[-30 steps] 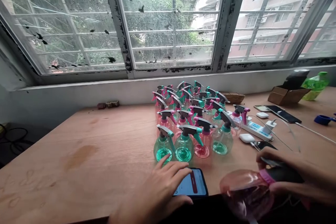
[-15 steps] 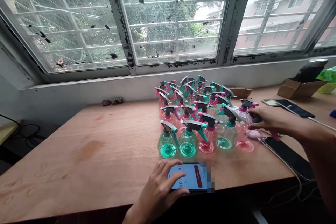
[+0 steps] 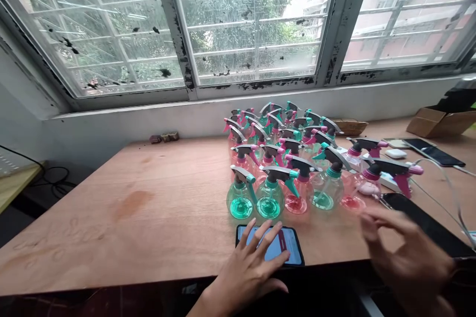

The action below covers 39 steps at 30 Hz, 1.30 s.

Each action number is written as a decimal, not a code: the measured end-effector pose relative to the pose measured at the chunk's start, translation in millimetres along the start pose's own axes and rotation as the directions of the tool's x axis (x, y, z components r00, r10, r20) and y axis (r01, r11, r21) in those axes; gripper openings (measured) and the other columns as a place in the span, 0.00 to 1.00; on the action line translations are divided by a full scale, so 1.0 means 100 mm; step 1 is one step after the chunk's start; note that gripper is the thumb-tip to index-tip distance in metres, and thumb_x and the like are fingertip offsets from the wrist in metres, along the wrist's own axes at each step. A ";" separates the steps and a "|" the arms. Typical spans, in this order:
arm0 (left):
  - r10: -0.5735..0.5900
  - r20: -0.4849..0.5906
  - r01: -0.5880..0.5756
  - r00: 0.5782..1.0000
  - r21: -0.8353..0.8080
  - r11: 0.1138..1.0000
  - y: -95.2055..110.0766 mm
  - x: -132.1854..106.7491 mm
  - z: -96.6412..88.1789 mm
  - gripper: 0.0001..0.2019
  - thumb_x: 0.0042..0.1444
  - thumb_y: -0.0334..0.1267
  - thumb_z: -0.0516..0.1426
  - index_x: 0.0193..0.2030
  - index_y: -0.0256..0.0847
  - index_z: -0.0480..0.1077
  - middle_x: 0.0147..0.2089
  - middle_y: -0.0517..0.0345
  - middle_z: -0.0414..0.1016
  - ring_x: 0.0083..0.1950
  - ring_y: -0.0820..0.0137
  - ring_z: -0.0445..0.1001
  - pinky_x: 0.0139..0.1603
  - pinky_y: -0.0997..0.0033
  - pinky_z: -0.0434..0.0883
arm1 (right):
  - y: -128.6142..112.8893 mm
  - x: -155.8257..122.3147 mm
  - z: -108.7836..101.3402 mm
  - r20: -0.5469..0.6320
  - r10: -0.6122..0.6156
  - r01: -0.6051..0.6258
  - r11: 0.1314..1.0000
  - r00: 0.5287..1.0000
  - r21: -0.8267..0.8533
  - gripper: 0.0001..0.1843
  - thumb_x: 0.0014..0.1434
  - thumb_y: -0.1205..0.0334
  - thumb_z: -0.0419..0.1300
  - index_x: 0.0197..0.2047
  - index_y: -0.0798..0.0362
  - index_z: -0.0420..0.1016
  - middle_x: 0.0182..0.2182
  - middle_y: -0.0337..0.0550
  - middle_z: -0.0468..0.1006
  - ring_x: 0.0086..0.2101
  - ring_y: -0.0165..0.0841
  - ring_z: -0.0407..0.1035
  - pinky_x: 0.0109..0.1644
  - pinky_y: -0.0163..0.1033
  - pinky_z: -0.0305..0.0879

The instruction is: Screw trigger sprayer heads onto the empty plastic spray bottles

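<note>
My left hand (image 3: 247, 270) lies with fingers spread on a lit phone (image 3: 288, 246) at the near edge of the wooden table (image 3: 130, 218). My right hand (image 3: 403, 252) hovers open and motion-blurred at the front right, holding nothing, just in front of a pink spray bottle (image 3: 366, 185) that stands at the right end of the front row. Several green and pink trigger spray bottles (image 3: 277, 158) stand packed in rows behind the phone.
A dark phone (image 3: 427, 223) and a white cable (image 3: 451, 193) lie right of the bottles, with a power strip and small white items behind. A cardboard box (image 3: 441, 121) stands at the far right. A barred window (image 3: 253, 25) runs along the back wall.
My right hand set the pink spray bottle down at the right end of the front row, let go and drew back toward me. My left hand stays on the phone, fingers now spread.
</note>
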<state>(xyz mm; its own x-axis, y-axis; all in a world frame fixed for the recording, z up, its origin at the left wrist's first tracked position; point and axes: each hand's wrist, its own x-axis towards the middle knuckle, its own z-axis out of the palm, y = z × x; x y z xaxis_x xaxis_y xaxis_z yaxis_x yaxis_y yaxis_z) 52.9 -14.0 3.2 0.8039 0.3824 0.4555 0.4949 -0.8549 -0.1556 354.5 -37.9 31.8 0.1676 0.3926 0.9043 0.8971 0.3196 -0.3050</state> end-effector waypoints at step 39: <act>-0.180 0.732 0.286 0.657 -0.022 0.958 0.57 0.09 0.17 0.47 0.60 0.45 0.62 0.75 0.23 0.42 0.30 0.45 0.86 0.22 0.55 0.82 0.15 0.65 0.45 | 0.21 -0.46 0.51 0.742 0.204 -0.469 0.868 0.639 0.165 0.18 0.70 0.45 0.54 0.41 0.50 0.77 0.32 0.44 0.83 0.30 0.40 0.76 0.36 0.41 0.71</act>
<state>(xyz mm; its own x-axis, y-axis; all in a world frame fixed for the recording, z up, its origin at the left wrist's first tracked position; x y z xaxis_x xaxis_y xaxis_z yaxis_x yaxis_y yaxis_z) 94.2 -53.2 -16.2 0.6809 0.6617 -0.3140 0.6971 -0.7170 0.0006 345.2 -5.6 -31.5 -0.0135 0.9558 0.2937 0.6327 0.2356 -0.7377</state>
